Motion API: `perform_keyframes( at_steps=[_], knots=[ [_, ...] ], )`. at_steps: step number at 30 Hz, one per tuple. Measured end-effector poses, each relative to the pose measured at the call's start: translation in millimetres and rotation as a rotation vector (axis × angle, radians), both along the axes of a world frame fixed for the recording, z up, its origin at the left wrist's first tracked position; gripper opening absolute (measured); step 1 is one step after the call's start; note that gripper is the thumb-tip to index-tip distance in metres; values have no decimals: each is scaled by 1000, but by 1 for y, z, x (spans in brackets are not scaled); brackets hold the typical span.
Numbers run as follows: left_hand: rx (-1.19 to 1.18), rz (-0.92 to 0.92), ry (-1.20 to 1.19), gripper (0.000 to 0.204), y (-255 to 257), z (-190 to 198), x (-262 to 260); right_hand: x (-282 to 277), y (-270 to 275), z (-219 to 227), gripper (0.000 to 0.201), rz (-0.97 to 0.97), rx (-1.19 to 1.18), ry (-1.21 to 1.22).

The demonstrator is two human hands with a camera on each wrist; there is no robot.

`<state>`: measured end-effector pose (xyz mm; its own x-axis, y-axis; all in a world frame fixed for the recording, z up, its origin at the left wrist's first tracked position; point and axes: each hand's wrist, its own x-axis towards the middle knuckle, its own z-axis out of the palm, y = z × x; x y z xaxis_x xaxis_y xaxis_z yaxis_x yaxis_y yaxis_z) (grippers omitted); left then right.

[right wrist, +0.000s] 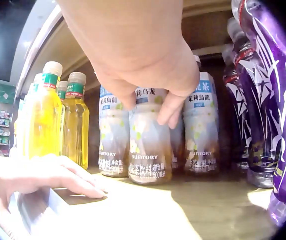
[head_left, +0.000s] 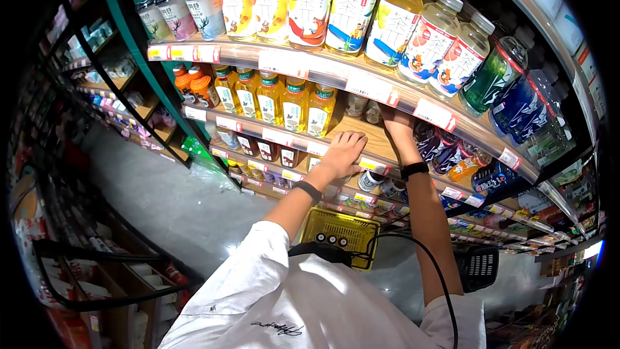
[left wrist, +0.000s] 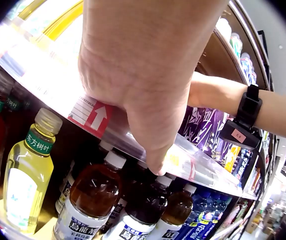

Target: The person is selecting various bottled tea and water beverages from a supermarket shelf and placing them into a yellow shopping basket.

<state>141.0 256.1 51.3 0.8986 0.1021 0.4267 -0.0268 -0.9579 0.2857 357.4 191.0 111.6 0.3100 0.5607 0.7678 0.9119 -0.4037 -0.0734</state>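
Note:
My right hand (head_left: pixel 398 124) reaches deep into the middle shelf (head_left: pixel 369 137). In the right wrist view its thumb and fingers grip the upper part of a Suntory jasmine oolong tea bottle (right wrist: pixel 148 150), which stands upright on the shelf board. Similar bottles stand on both sides of it, one being a tea bottle (right wrist: pixel 201 130) to the right. My left hand (head_left: pixel 345 153) rests on the front of that shelf, fingers lying along the board. In the left wrist view its thumb (left wrist: pixel 154 150) hangs down over the price-tag strip (left wrist: pixel 115 122).
Yellow tea bottles (head_left: pixel 294 105) line the shelf to the left, purple drink bottles (right wrist: pixel 253 110) to the right. Larger fruit tea bottles (head_left: pixel 310 6) fill the shelf above. Below, dark oolong bottles (left wrist: pixel 95 190) stand under the edge. A yellow basket (head_left: pixel 310 223) is on the floor.

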Motion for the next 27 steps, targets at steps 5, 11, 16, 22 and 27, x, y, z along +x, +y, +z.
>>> perform_keyframes(
  at_steps=[5, 11, 16, 22, 27],
  knots=[
    [-12, -10, 11, 87, 0, 3, -2, -22, -16, 9, 49, 29, 29, 294],
    [-204, -188, -253, 48, -1, -1, -44, -92, -69, -6, 26, 263, 444, 508],
    [-424, 48, -218, 15, -15, -93, -151, -130, -160, -89, 13, 321, 57, 501],
    [-887, 494, 47, 12, -71, -223, -297, -168, -231, -234, 8, 204, -308, 964],
    [-1290, 768, 322, 15, -127, -275, -372, -188, -257, -368, 16, 88, -706, 1192]
  ],
)
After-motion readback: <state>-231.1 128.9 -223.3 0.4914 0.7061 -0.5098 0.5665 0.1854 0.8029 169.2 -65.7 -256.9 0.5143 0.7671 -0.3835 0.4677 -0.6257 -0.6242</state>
